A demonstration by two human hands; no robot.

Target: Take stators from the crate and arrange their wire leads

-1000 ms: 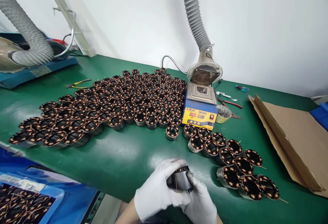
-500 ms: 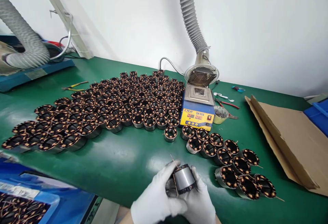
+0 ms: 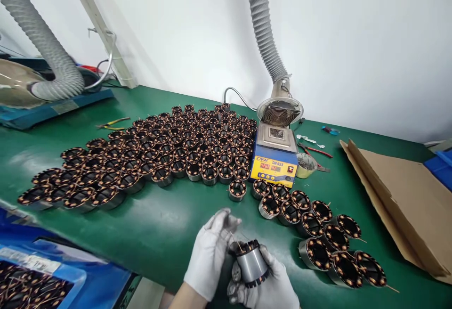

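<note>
Stator (image 3: 253,265) is sitting in the right hand (image 3: 274,281) near the table (image 3: 148,233) while the left hand (image 3: 210,252), half-curled, hold unclear, is apparently tending its wire (image 3: 236,242), likely needing a fine pinch next

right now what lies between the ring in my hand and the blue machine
Head view: beyond the held ring comes bare green bench, then copper-wound rings in front of the machine.

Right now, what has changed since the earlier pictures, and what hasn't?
The left hand has moved up and left, no longer wrapped around the metal ring; whether it touches the wire is unclear. The right hand still holds the ring. The rings on the table and the yellow-fronted machine stayed put.
</note>
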